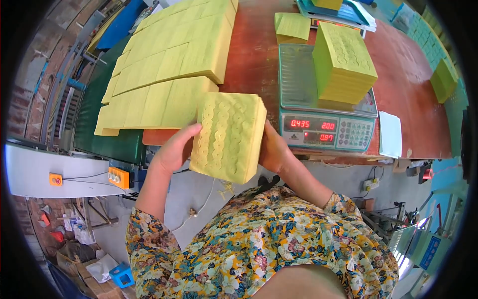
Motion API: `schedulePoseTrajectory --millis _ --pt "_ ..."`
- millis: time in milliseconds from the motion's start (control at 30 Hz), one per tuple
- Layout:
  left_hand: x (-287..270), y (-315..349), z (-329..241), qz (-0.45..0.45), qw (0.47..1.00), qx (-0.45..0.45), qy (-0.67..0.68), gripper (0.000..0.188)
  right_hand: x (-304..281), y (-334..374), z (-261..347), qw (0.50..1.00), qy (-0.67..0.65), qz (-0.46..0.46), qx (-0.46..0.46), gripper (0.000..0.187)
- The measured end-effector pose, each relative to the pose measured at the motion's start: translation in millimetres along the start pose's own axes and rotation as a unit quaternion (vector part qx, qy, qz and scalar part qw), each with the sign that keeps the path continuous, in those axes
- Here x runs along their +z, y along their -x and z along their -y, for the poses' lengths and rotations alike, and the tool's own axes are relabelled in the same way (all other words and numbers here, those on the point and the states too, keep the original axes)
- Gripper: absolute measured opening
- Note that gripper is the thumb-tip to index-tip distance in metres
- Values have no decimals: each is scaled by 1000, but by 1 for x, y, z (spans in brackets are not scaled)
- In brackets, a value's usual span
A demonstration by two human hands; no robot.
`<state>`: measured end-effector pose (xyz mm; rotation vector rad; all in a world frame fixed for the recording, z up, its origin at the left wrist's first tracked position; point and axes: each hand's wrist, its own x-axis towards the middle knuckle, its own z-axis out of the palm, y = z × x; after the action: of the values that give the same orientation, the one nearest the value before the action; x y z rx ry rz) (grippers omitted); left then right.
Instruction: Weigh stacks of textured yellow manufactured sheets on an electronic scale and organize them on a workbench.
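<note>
Between my two hands I hold a stack of yellow paper sheets (226, 137), its top embossed with wavy rows of scalloped marks. My left hand (175, 148) grips its left side and my right hand (274, 149) its right side; the fingers underneath are partly hidden. The stack is in front of my body, by the table's near edge. To its right stands a digital weighing scale (298, 97) with red lit figures. Another tall stack of yellow paper (343, 67) rests on the scale's tray. Many more yellow stacks (172, 55) lie packed in rows at the left.
The red table (406, 99) carries a small yellow stack (292, 27) behind the scale and a white paper pad (390, 134) beside it. A second scale (343, 15) stands farther back. A green surface (112, 89) and an orange switch box (118, 178) are on the left.
</note>
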<state>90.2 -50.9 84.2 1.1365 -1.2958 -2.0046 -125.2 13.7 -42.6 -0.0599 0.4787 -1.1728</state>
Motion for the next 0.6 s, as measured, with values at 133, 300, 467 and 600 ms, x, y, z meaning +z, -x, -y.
schedulePoseTrajectory --millis 133,300,467,600 --pt "-9 3 31 -37 990 -130 49 58 0 9 -2 1000 -11 -2 28 61" --pt "-1 11 46 -41 990 -105 79 59 -9 5 -5 999 14 -20 46 60" --pt "21 4 42 -18 980 -35 195 53 11 36 24 997 65 -24 24 57" --pt "63 -6 11 11 973 35 229 51 40 80 62 969 194 -37 -150 58"
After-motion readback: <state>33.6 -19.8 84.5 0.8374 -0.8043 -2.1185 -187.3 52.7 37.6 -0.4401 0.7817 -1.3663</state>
